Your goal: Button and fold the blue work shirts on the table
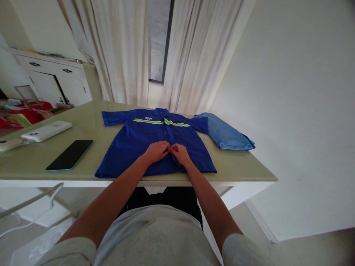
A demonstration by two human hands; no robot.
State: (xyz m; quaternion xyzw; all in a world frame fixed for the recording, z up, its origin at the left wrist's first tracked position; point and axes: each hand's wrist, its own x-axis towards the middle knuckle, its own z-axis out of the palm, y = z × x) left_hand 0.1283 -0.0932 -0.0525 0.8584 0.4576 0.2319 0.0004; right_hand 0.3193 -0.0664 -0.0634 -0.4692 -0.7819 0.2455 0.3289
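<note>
A blue short-sleeved work shirt (130, 142) lies spread face up on the table, its collar at the far side and its hem near the front edge. A yellow-green reflective stripe runs across its chest. My left hand (158, 151) and my right hand (179, 153) meet at the front placket, below the middle of the shirt. The fingers of both are closed in a pinch on the placket cloth, which is lifted a little there. Any button between the fingertips is too small to make out.
Folded light-blue cloth (226, 133) lies at the table's right, by the wall, partly under the shirt's sleeve. A dark phone (70, 155) and a white device (50, 130) with a cable lie on the left. The table's front edge (244, 177) runs close before me.
</note>
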